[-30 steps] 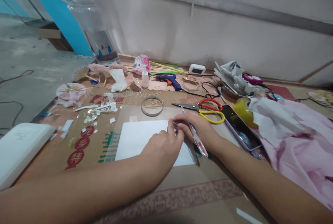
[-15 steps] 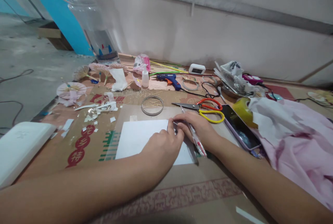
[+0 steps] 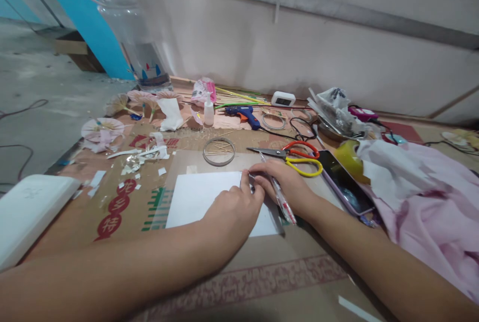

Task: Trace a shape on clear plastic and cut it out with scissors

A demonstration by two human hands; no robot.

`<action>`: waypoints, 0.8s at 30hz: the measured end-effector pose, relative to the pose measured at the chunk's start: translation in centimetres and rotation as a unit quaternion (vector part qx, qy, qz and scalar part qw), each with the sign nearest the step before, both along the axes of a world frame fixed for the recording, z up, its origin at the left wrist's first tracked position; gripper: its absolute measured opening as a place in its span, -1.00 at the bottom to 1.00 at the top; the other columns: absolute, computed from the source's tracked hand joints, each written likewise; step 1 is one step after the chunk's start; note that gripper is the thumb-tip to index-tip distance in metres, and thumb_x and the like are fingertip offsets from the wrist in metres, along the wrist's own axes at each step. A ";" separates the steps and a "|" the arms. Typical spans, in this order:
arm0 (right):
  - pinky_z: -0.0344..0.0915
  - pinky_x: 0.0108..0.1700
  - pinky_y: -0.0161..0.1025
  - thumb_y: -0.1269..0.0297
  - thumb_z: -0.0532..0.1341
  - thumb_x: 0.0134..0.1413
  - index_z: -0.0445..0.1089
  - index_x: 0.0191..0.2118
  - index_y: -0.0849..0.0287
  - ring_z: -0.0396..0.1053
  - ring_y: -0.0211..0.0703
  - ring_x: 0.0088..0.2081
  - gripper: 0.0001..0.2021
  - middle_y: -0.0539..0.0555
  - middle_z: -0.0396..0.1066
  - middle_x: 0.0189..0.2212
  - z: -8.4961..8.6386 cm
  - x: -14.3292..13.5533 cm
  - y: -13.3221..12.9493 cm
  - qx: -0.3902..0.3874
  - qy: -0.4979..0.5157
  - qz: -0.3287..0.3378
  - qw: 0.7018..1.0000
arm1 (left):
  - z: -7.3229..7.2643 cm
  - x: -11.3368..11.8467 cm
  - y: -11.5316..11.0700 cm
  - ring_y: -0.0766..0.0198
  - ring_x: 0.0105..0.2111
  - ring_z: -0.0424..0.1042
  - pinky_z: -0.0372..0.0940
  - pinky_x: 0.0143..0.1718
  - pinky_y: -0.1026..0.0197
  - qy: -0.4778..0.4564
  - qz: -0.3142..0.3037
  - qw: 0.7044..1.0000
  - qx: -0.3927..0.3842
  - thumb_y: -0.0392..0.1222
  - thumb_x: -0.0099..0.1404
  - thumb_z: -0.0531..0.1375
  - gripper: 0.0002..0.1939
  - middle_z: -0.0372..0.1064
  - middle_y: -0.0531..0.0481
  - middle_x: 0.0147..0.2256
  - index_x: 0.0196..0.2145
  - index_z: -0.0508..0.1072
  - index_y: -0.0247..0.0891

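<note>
A sheet of white paper (image 3: 198, 197) lies on a clear sheet over the cardboard. My left hand (image 3: 234, 207) rests on the paper with its fingers bent together; a small dark thing shows at its fingertips, too covered to name. Against those fingertips is my right hand (image 3: 286, 185), closed on a clear pen (image 3: 281, 197) with red inside, which slants back across the hand. Just beyond the right hand lie scissors (image 3: 288, 154) with one red and one yellow handle. A grey ring (image 3: 219, 151) with thin sticks sits past the paper's far edge.
A phone (image 3: 346, 182) and pink cloth (image 3: 430, 202) lie at the right. Farther back are a blue glue gun (image 3: 243, 115), a small white bottle (image 3: 208, 111) and a large water bottle (image 3: 138, 43). Paper scraps (image 3: 140, 157), small paper fans (image 3: 103, 131) and a white box-like object (image 3: 33, 212) are leftward.
</note>
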State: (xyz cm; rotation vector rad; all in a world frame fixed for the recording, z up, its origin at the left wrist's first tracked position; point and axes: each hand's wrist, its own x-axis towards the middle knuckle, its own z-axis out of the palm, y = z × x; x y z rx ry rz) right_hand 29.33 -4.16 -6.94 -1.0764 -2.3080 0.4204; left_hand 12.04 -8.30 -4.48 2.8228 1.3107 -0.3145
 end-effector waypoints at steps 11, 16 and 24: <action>0.36 -0.10 -0.14 0.34 0.15 0.28 0.44 -0.11 0.15 0.45 -0.11 -0.20 -0.85 0.11 0.54 -0.22 0.2 -0.1 0.0 0.008 0.003 0.004 1.000 | -0.4 0.1 0.0 0.11 -0.35 0.56 0.48 -0.46 0.12 0.001 0.008 1.000 0.012 -0.41 0.39 -0.04 -0.51 0.16 -0.61 0.22 0.25 0.18 -0.42; 0.36 -0.09 -0.14 0.34 0.16 0.27 0.44 -0.12 0.16 0.45 -0.11 -0.19 -0.86 0.11 0.54 -0.22 0.2 -0.1 0.0 0.003 0.003 -0.002 1.000 | -0.5 0.0 0.0 0.11 -0.36 0.56 0.48 -0.47 0.12 -0.005 0.004 1.000 0.025 -0.40 0.38 -0.04 -0.52 0.18 -0.59 0.21 0.24 0.20 -0.43; 0.36 -0.09 -0.13 0.35 0.16 0.27 0.44 -0.08 0.16 0.45 -0.11 -0.19 -0.83 0.12 0.54 -0.21 -0.2 0.1 0.1 0.019 0.008 -0.003 1.000 | 0.1 -0.4 -0.2 0.08 -0.32 0.56 0.49 -0.44 0.09 -0.008 0.005 0.999 0.031 -0.41 0.36 -0.01 -0.50 0.07 -0.53 0.28 0.24 0.22 -0.36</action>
